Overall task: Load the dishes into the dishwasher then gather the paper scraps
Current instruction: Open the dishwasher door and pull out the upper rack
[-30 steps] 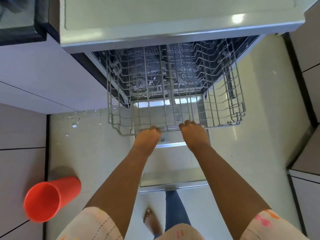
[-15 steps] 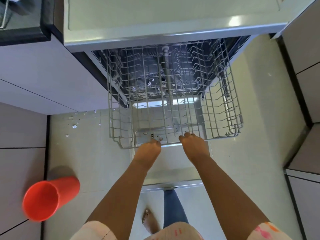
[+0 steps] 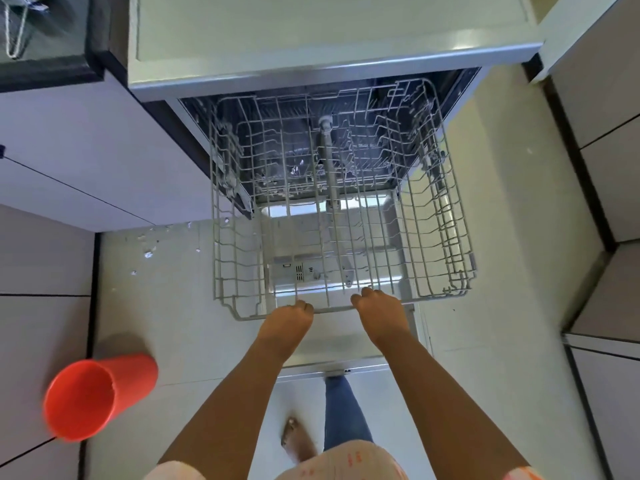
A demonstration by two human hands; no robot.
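1. Head view, looking steeply down: left hand (image 3: 289, 322) and right hand (image 3: 381, 311) both curled over front rail of wire rack (image 3: 332, 237), side by side near its middle, gripping it.
2. Rack drawn well out of dishwasher (image 3: 311, 64), hanging above lowered door (image 3: 346, 355). No dishes seen in it; tines bare.
3. Dishes: only orange cup (image 3: 93, 396) in view, on its side, at front edge of left counter (image 3: 38, 341), mouth toward camera. Well apart from rack.
4. Paper scraps (image 3: 149, 252): small white bits scattered on floor (image 3: 166, 306) near left front corner of dishwasher, close to cabinet base. Not yet gathered.
5. Risk, judged: cup could roll off counter edge if bumped while reaching; lying on its side, nothing chocks it.
6. Risk, judged: rack possibly near end of its runners; harder pull could tip it or jump it off its rails.
7. Risk, judged: bare foot (image 3: 298, 441) close under door edge; stepping forward could catch shin or toes. Scraps could scatter further underfoot.
8. Surface and room: pale tiled floor, glossy, some glare. Pale cabinet fronts left and right, dark gaps between. Dark-framed hob or sink corner at far left, contents unclear.
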